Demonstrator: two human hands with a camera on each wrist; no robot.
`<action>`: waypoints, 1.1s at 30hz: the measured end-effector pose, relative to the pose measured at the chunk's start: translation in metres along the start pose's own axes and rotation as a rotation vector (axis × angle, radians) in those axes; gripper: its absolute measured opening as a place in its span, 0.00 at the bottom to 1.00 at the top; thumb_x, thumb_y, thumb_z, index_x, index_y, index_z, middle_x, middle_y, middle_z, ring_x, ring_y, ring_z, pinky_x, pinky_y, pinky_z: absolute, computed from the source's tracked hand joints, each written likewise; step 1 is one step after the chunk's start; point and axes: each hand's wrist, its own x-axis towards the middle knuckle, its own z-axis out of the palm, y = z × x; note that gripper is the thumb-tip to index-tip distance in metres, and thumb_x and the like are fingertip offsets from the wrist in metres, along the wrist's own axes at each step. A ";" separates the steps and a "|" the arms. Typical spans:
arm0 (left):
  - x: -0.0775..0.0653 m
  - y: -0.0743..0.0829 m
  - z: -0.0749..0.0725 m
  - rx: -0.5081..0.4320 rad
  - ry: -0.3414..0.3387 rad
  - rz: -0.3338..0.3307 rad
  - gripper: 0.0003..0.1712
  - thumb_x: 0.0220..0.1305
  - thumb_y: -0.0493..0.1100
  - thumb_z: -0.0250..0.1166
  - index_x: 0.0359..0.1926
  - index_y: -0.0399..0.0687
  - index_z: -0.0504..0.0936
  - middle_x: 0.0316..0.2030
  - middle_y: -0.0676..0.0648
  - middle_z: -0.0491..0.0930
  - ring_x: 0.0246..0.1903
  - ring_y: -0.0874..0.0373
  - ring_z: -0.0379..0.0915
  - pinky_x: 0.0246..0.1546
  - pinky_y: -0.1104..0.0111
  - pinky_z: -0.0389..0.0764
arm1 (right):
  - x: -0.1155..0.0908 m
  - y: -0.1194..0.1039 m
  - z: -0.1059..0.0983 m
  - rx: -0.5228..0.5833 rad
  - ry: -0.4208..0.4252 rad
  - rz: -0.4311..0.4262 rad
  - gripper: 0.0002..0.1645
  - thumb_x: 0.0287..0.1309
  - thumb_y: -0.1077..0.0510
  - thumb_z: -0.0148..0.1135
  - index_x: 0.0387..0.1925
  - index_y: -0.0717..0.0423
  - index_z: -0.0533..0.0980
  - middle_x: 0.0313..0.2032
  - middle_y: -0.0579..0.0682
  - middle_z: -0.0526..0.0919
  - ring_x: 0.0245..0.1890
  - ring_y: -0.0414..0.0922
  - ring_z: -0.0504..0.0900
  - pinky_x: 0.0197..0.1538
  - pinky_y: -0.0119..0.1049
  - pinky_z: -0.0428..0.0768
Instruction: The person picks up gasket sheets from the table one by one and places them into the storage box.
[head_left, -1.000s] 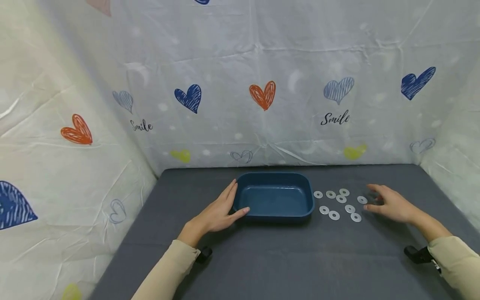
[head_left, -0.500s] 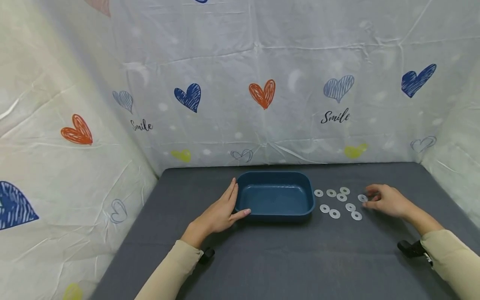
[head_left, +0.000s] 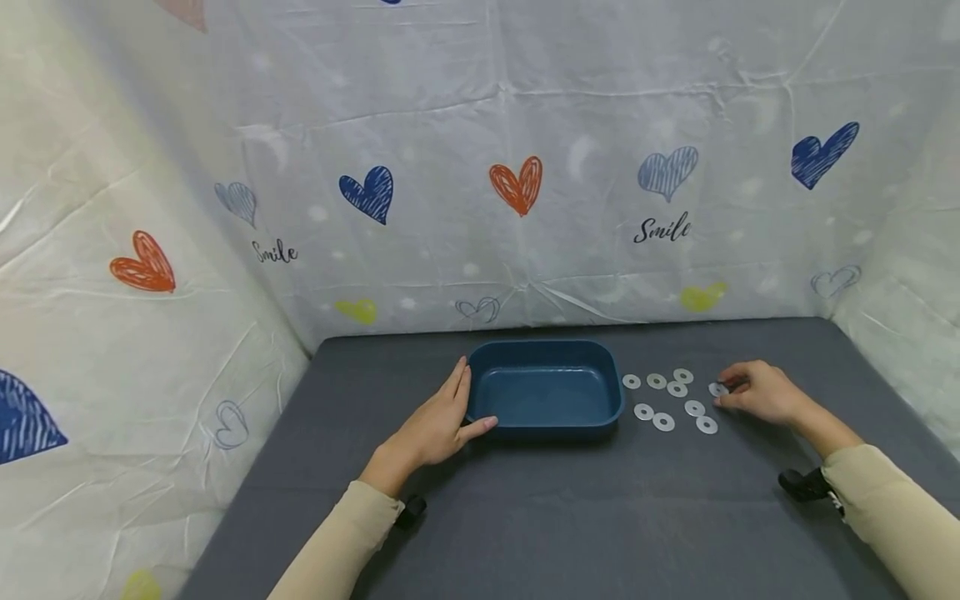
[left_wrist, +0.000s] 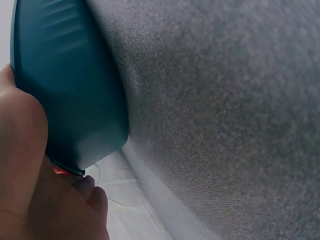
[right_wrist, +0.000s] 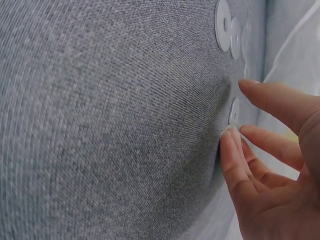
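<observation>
A dark blue rectangular dish [head_left: 546,398] sits toward the back of the grey table. My left hand [head_left: 427,425] rests against its left end, fingers straight along the side and thumb at the front rim; the left wrist view shows the dish's outer wall [left_wrist: 70,85] beside this hand. Several flat metal washers lie right of the dish. At the rightmost washer [head_left: 717,389], my right hand [head_left: 768,393] reaches down. The right wrist view shows fingertips [right_wrist: 229,131] right at that washer's edge, with the thumb [right_wrist: 260,92] apart from it.
The other washers [head_left: 663,422] lie in a loose scatter between the dish and my right hand, some overlapping. A white cloth [head_left: 450,125] printed with hearts hangs behind the table's back edge and along both sides. Black straps [head_left: 804,485] sit at my wrists.
My right hand has moved slightly left and down onto the rightmost washer, its thumb and fingers drawing closer together. The left hand stays at the dish. The head view has shifted slightly.
</observation>
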 end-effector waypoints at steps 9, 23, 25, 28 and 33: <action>0.001 0.001 -0.002 0.025 -0.014 0.003 0.59 0.73 0.74 0.48 0.80 0.33 0.38 0.81 0.37 0.31 0.80 0.43 0.36 0.76 0.50 0.51 | 0.005 0.000 0.002 -0.028 0.055 0.010 0.21 0.55 0.57 0.75 0.41 0.73 0.82 0.34 0.58 0.86 0.35 0.50 0.83 0.38 0.43 0.78; 0.001 0.000 -0.001 0.020 -0.005 0.014 0.59 0.74 0.72 0.49 0.80 0.31 0.39 0.81 0.35 0.32 0.80 0.42 0.37 0.76 0.49 0.51 | 0.007 0.000 0.005 -0.039 0.041 -0.008 0.12 0.59 0.60 0.72 0.33 0.66 0.78 0.29 0.52 0.81 0.30 0.44 0.76 0.35 0.40 0.73; 0.001 0.000 -0.001 0.022 -0.004 0.016 0.59 0.74 0.72 0.50 0.80 0.30 0.39 0.81 0.35 0.32 0.79 0.41 0.37 0.76 0.49 0.51 | 0.006 0.001 0.007 -0.052 0.052 -0.020 0.12 0.58 0.59 0.72 0.31 0.63 0.78 0.29 0.50 0.81 0.29 0.43 0.75 0.35 0.40 0.73; 0.000 0.000 0.000 0.031 -0.015 0.016 0.59 0.73 0.72 0.49 0.80 0.30 0.39 0.81 0.35 0.31 0.80 0.41 0.37 0.76 0.49 0.51 | 0.004 0.001 0.008 -0.059 0.062 -0.029 0.11 0.58 0.59 0.72 0.30 0.61 0.78 0.28 0.49 0.81 0.29 0.43 0.74 0.35 0.41 0.72; 0.000 0.000 -0.002 0.018 -0.002 0.019 0.59 0.74 0.71 0.50 0.79 0.29 0.40 0.81 0.34 0.32 0.79 0.41 0.38 0.76 0.48 0.51 | 0.005 0.001 0.008 -0.065 0.083 -0.041 0.11 0.60 0.58 0.72 0.33 0.64 0.81 0.30 0.52 0.84 0.31 0.46 0.79 0.37 0.44 0.76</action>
